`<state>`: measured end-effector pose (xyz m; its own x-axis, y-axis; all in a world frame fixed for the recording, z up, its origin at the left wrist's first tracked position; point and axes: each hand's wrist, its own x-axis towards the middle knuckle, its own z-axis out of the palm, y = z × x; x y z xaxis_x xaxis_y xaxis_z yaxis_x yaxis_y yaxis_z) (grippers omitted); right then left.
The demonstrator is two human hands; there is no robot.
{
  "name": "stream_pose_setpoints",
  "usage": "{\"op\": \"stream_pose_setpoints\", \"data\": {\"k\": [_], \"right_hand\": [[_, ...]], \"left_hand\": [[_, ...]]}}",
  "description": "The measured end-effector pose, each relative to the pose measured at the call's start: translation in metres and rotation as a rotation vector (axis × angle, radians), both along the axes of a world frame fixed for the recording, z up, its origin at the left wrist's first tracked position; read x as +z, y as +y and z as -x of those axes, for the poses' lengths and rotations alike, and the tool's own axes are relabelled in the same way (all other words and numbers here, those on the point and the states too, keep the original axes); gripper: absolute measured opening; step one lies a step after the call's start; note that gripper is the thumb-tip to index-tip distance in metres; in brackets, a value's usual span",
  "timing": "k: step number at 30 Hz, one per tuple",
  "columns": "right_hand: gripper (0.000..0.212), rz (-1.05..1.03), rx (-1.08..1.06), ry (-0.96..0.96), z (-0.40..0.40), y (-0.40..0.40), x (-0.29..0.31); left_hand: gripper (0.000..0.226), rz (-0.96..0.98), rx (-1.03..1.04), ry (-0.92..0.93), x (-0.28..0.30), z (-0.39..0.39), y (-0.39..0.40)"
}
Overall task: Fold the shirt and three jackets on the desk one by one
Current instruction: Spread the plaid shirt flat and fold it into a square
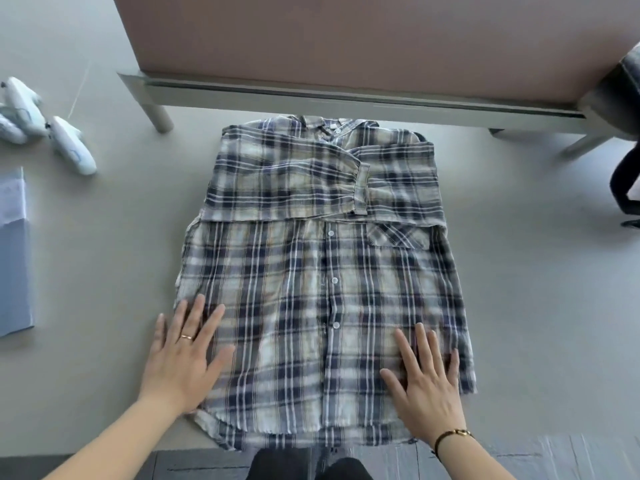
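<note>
A blue, white and beige plaid shirt (311,282) lies flat on the grey desk (536,306), buttoned front up, collar at the far end. Both sleeves are folded across the chest, one cuff ending right of centre. The hem hangs slightly over the near desk edge. My left hand (187,355) lies flat with fingers spread on the shirt's lower left edge, partly on the desk. My right hand (424,379) presses flat with straight fingers on the lower right part of the shirt.
White handheld devices (69,143) lie at the far left of the desk, and a pale blue box (14,254) sits at the left edge. A brown partition (346,36) on a metal frame bounds the far side. Dark clothing (627,98) hangs at the far right.
</note>
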<state>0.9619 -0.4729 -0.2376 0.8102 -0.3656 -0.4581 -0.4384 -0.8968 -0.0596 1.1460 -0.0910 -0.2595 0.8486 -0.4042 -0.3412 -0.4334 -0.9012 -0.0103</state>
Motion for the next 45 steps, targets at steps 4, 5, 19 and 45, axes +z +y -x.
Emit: {"op": "stream_pose_setpoints", "data": {"k": [4, 5, 19, 45], "right_hand": [[0.074, 0.010, 0.027, -0.033, 0.003, -0.001, -0.003], [0.074, 0.011, 0.039, -0.035, 0.005, -0.002, -0.003], [0.065, -0.126, 0.389, -0.115, 0.043, 0.037, -0.002], [0.062, -0.186, 0.268, -0.141, 0.032, 0.075, 0.013]], "left_hand": [[0.072, -0.040, 0.068, 0.008, 0.004, 0.002, 0.003], [0.073, -0.038, 0.099, 0.007, 0.005, 0.004, 0.000], [0.075, 0.079, -0.236, 0.259, 0.027, 0.137, -0.080], [0.046, 0.335, -0.098, 0.047, 0.027, 0.156, -0.098]]}}
